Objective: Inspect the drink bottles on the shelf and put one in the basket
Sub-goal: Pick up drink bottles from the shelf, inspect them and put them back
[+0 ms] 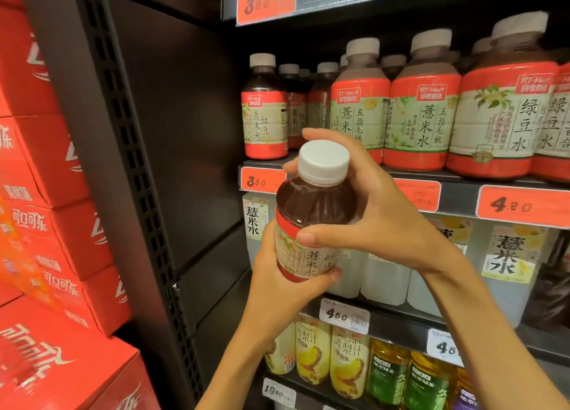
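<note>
Both hands hold one bottle [311, 221] up in front of the shelf [456, 194], closest to the viewer. Its cap [324, 161] is white, the drink inside dark brown, and the red and cream label reads 薏米水 with 红豆 beside it. Left hand [277, 283] comes up from below, fingers and thumb curled round the bottle's lower part, thumb tip lying across the label's bottom edge. Right hand [367, 206] reaches in from the right, forearm sloping up from the lower right corner; its fingers wrap behind the neck and shoulder just under the cap, and the thumb presses the front at the top of the label. The bottle tilts slightly, cap toward the viewer.

Behind, shelf bottles [425, 107] with matching red bands stand in rows, marked RT-Mart, 薏米水 五指毛桃 and 绿豆水. Orange price tags [262, 181] on the shelf edges read 3.50 and 4.80. One shelf down stand pale bottles [505, 261] labelled 薏米水, with a white tag reading 4.50. Lower still, yellow juice bottles [314, 351] show 凤梨汁. At left, red cartons [46, 224] with 可口可乐 printed in white are stacked high beside the dark upright [129, 163].
</note>
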### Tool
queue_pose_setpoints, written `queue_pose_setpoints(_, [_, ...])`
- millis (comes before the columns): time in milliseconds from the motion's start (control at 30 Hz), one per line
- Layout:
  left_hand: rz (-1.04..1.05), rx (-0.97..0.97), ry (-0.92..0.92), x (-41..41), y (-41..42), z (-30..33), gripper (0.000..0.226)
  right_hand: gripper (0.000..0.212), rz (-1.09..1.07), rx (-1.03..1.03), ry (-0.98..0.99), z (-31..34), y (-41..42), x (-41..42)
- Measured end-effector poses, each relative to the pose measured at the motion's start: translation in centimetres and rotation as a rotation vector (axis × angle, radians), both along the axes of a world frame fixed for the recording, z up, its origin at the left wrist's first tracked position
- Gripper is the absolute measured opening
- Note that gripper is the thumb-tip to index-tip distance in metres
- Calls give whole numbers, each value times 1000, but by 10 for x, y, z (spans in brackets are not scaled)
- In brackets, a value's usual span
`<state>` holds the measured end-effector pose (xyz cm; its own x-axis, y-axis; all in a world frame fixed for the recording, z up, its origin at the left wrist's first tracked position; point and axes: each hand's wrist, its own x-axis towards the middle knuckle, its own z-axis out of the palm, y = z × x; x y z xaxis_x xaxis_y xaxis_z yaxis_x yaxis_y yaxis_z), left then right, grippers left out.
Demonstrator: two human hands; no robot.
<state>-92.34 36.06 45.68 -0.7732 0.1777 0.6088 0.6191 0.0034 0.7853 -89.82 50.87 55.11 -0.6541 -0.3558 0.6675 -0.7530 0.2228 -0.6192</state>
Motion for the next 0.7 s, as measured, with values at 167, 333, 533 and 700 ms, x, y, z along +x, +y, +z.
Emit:
queue_pose_setpoints(167, [-11, -3, 46, -7, -1, 11, 68, 81, -48, -124, 64, 9, -9, -6])
queue_pose_setpoints(333, [87, 36, 85, -23, 1, 50, 78, 74, -129, -288, 154, 46, -23, -25])
queue_pose_setpoints(533, [216, -76, 202, -57, 3, 92, 58, 74, -280, -299, 271, 80, -29, -59])
queue_pose_setpoints(700, [180, -55, 147, -80, 6, 97, 67, 75, -369, -317, 251, 84, -30, -86])
